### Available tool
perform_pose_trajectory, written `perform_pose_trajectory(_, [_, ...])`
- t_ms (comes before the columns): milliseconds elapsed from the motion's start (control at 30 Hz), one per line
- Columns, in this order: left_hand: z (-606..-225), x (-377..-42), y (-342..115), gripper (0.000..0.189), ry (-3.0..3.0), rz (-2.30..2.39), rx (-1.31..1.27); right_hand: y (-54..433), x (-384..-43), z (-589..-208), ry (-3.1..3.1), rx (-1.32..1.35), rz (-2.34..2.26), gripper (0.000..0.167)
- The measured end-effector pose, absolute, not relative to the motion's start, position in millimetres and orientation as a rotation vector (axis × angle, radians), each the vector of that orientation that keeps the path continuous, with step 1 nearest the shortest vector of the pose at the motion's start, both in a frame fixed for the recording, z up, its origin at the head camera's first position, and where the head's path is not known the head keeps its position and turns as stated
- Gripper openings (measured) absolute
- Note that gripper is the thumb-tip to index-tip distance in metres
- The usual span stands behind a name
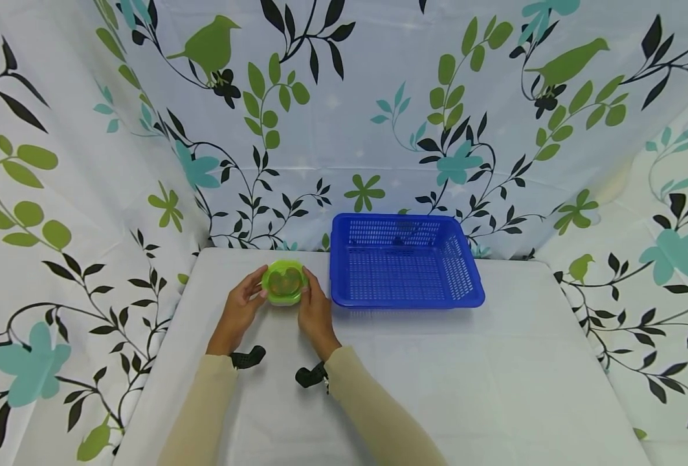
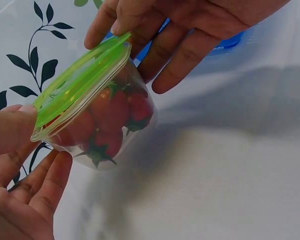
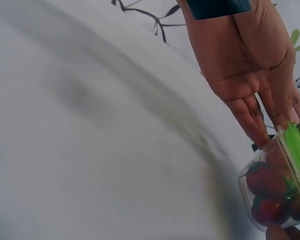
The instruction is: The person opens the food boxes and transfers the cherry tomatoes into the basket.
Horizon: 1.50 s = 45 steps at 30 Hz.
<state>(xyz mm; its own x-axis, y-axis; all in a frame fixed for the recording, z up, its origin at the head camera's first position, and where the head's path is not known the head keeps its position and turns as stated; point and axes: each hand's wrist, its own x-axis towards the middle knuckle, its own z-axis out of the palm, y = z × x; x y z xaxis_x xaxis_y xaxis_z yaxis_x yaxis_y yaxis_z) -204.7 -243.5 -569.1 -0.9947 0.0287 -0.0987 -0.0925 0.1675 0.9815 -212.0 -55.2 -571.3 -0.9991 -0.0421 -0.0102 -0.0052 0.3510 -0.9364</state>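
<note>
Head view bright, evenly lit; soft shading beside the sleeves (image 1: 200,401). Both wrist views dimmer and greyer; broad, soft-edged shadows cross the white tabletop (image 2: 230,190), its surface blurred.

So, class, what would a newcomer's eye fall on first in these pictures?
Probably the big blue basket, bright against the white table at its far side. Next, just left of it, the lime-green lid on a clear tub of red tomatoes, held between the person's hands. Behind everything hangs a cloth printed with leaves and green birds.
</note>
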Motion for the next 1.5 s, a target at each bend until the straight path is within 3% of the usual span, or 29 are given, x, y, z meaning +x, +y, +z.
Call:
perform_pose_trajectory(767, [-576.5,-121.8,-202.2,0.059,2.317,1.908,0.005,0.7,-122.8,-576.1,2.464,-0.056,-1.819,0.052])
perform_pose_trajectory(1500, [-583.9,-99.0,-116.0,0.059,2.173,2.016,0.057,86.1,-84.1,-577.3,2.474,0.113,-1.823,0.05])
